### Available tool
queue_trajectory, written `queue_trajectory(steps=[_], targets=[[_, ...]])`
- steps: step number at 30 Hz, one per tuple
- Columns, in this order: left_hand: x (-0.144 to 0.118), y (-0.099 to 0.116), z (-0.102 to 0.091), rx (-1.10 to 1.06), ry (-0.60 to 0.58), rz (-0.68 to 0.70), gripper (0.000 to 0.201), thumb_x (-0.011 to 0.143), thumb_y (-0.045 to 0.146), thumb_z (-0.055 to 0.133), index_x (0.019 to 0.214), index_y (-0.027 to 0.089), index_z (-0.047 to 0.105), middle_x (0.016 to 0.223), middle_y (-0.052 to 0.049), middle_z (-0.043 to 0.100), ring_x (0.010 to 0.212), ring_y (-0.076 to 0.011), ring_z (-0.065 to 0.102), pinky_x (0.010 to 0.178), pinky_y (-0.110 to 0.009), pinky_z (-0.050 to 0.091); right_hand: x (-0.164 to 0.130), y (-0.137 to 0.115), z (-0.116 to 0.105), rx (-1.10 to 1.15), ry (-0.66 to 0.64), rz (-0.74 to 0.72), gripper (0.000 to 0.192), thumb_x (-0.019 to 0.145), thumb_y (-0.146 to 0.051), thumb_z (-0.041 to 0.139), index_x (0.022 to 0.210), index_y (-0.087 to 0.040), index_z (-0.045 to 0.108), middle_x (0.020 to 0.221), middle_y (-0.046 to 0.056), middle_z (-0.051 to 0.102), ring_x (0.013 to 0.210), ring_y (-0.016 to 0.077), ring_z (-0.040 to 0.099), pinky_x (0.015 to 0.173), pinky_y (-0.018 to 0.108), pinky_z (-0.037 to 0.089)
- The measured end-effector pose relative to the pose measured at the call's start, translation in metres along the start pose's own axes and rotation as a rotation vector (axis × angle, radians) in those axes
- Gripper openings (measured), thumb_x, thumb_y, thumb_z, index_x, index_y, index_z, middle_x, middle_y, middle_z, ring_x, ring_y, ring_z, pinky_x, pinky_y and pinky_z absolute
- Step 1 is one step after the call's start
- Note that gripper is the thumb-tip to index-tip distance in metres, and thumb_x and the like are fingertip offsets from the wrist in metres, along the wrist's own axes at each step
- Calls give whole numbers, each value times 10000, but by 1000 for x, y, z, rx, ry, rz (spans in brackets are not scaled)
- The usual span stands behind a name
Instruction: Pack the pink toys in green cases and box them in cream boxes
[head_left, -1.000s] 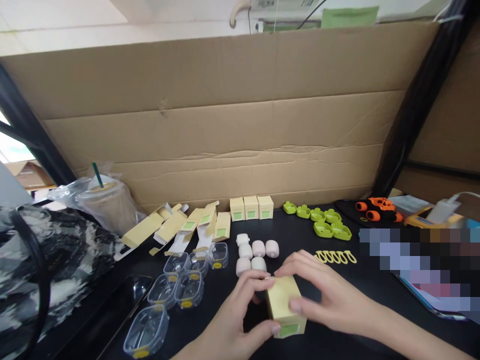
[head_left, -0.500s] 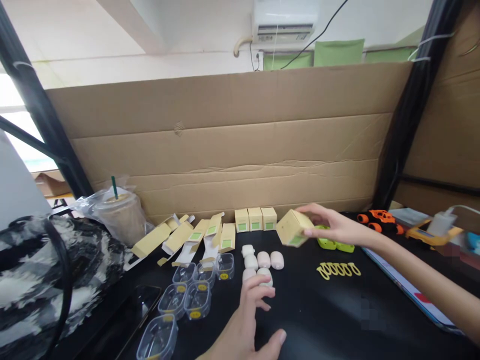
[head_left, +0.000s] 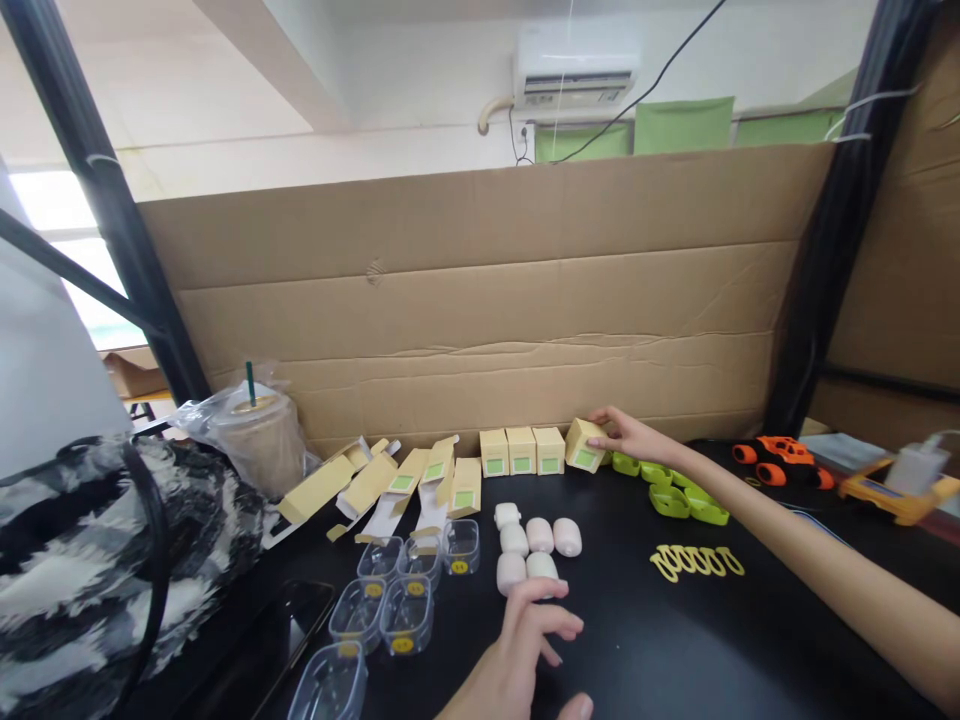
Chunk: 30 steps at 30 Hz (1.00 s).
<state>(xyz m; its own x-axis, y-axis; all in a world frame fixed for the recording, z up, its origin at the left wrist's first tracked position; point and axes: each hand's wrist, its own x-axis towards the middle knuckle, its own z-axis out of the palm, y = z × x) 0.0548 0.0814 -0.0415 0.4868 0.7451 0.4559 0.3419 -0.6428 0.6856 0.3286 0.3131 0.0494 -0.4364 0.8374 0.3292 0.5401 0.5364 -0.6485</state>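
My right hand [head_left: 619, 432] grips a small pale-yellow cardboard box [head_left: 583, 446] with a green label, slightly tilted. It is at the right end of a row of three similar upright boxes [head_left: 521, 453], near the cardboard wall. My left hand [head_left: 521, 650] hovers low over the black table, fingers spread and holding nothing. Just beyond its fingertips lie several small rounded white and pale-pink cases [head_left: 540, 536], which look like earbud cases. Bright green cases [head_left: 688, 500] sit below my right wrist, some partly hidden. Several yellow loops [head_left: 696, 561] lie in a row nearer me.
Clear plastic tubs [head_left: 407, 612] with yellow stickers stand left of my left hand. Behind them lie opened yellow boxes [head_left: 373, 478]. Further left are a phone [head_left: 281, 640], a bagged drink cup [head_left: 259, 440] and a black-and-white bag [head_left: 67, 560]. An orange toy truck [head_left: 781, 462] stands right.
My right hand has carried the yellow box back and down, beside the row of three. The view has shifted slightly; my left hand stays open near the rounded cases.
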Motion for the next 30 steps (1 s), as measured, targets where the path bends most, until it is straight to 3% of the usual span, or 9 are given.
queue_trajectory(steps=[3,7,15,20,25,30], targets=[[-2,-3,3,-5,12,11,532,720,237,691,1191,276,447,1289,-112,417,821,-151,607,716,-300,578,1,0,7,-93,-63,-1,284,926,-293,567,1176,-160,555,1155,76,598,943,208,626,785,401,541],[0,-4,4,62,-81,-24,511,722,290,711,1179,289,482,1316,-112,395,768,-136,606,689,-297,584,3,-2,16,-219,-64,-43,288,925,-293,569,1180,-160,553,1167,78,593,960,213,621,800,411,534],[10,28,-11,133,-213,-7,372,750,194,670,1095,226,537,1287,-147,414,939,-206,618,796,-331,560,9,-9,30,-379,28,-133,282,929,-291,563,1182,-169,555,1195,82,582,989,218,611,824,422,525],[12,40,-14,183,-242,23,338,718,146,689,1034,190,576,1229,-150,489,939,-207,634,832,-336,539,1,-17,32,-431,83,-151,280,930,-291,561,1184,-173,555,1200,82,580,991,218,610,827,421,524],[14,49,-19,191,-269,62,263,742,162,662,995,201,602,1151,-106,562,868,-170,640,839,-311,530,-19,-44,30,-432,118,-199,298,930,-287,550,1207,-177,535,1232,93,557,1012,226,598,855,436,504],[13,57,-20,113,-237,28,217,740,143,632,951,193,616,1116,-96,557,861,-163,639,823,-277,527,-70,-95,38,-359,-72,-359,206,944,-274,462,1078,-193,596,1023,63,648,832,167,638,758,307,515]])
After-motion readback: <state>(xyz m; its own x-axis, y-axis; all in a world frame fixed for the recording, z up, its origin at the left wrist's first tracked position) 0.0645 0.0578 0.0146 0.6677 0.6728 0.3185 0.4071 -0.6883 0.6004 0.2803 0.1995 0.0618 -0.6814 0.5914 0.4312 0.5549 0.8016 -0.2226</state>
